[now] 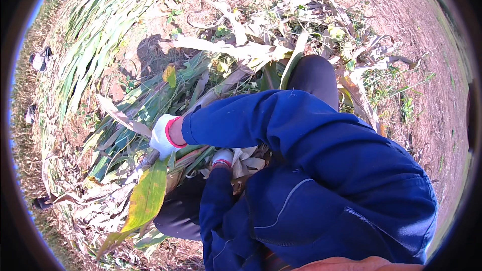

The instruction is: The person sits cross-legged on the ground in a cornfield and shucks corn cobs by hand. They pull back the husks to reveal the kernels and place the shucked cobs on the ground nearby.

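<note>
Cut corn stalks [150,101] with green and dried leaves lie in a bundle before me. My right hand [162,137], in a white knit glove with a red cuff, is closed over a stalk at the bundle's near side; its fingertips are turned from view. A yellowing corn leaf [147,195] hangs below that hand. My left hand [223,155], gloved the same way, reaches low among the stalks beside pale dry husks [246,162]. Its fingers are mostly hidden, so its grip cannot be made out.
My knees [316,75] flank the bundle. A long row of laid corn stalks [90,49] stretches along the upper left. Dry leaves and weeds [301,19] litter the ground ahead. Bare reddish soil [406,26] lies to the right. Small pale-and-dark objects [40,59] stand at the far left, too small to tell.
</note>
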### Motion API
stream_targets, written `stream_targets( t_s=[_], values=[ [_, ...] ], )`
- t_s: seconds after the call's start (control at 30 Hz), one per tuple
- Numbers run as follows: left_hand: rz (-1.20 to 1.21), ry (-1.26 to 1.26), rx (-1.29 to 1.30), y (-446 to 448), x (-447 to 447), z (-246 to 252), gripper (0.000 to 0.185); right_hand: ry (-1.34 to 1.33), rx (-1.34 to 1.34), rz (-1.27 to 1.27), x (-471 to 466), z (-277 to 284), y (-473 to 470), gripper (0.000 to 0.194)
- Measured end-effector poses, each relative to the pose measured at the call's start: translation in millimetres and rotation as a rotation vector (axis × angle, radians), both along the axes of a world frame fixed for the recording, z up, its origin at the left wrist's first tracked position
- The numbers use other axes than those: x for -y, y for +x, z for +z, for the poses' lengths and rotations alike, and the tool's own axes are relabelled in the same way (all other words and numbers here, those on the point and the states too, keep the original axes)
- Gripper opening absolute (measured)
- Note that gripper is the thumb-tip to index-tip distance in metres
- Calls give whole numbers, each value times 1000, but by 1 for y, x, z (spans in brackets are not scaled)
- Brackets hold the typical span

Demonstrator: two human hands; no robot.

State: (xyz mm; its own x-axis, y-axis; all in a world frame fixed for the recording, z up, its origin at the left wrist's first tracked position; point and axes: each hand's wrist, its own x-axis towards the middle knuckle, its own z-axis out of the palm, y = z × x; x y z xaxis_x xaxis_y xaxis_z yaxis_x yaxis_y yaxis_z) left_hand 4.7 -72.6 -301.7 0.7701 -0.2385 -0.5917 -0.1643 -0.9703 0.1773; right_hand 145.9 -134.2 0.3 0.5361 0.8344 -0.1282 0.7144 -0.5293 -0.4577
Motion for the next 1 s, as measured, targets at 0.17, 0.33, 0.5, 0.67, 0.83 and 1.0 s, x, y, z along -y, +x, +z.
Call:
stream_targets(
  t_s=[0.17, 0.33, 0.5, 0.67, 0.83, 1.0],
  values=[
    [58, -107, -20, -5, -6, 26, 46, -44, 0, -58, 1, -32, -18, 48],
    [147, -384, -132, -16, -25, 98, 46, -157, -188, -139, 32, -120, -63, 52],
    [190, -720, -224, -12, -48, 222, 46, -102, -228, -220, 43, -119, -67, 53],
    [867, -1248, -14, 19, -35, 244, 36, -46, -220, -304, 49, -144, -64, 49],
    [483, -181, 580, 27, -60, 158, 33, 89, -367, -325, 81, -121, -69, 71],
    [407, -92, 508, 37, -57, 152, 42, -137, -302, -433, 174, -148, -46, 68]
  ],
)
